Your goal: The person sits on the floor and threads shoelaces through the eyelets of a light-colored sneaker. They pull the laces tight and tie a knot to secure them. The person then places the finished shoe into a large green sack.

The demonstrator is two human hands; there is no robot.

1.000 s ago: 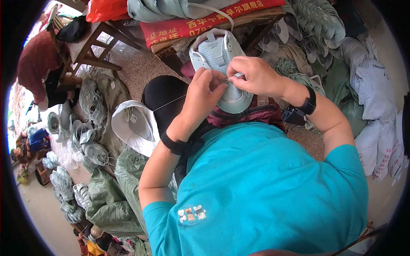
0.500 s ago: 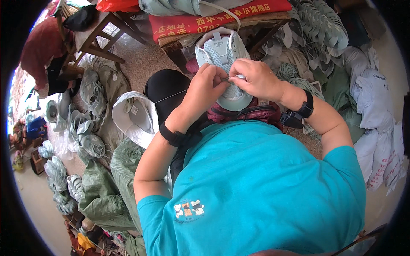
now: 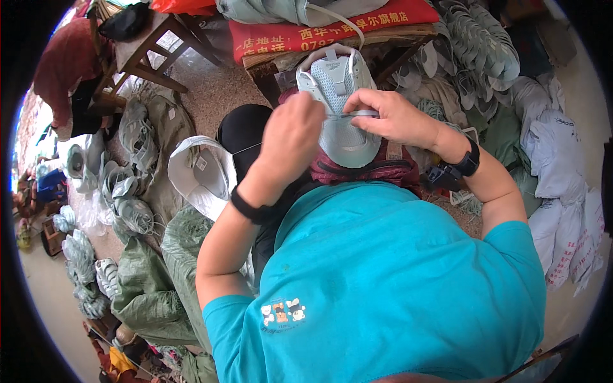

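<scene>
Across the lap (image 3: 367,171), a pale-blue sneaker upper (image 3: 348,143) rests on maroon fabric (image 3: 402,167), toe toward the body. The right hand (image 3: 397,119) pinches a lace (image 3: 364,113); the blurred left hand (image 3: 294,133) curls alongside, grip unclear. Beyond, a red banner (image 3: 255,33) drapes a worktop (image 3: 402,38).

I read this as a small, crowded workshop for shoe parts. From my end I see pale grey-green shoe uppers (image 3: 482,48) nested in a long row at upper right, and loose grey uppers with trailing strings (image 3: 135,137) lying low at left. Bulging green woven-plastic sacks (image 3: 150,293) fill the left, crumpled white plastic sacks (image 3: 557,156) the right. A rough brown wooden desk (image 3: 263,59) under a red printed cloth (image 3: 268,39) carries grey-blue material (image 3: 294,11), above a speckled brown floor (image 3: 220,86).
</scene>
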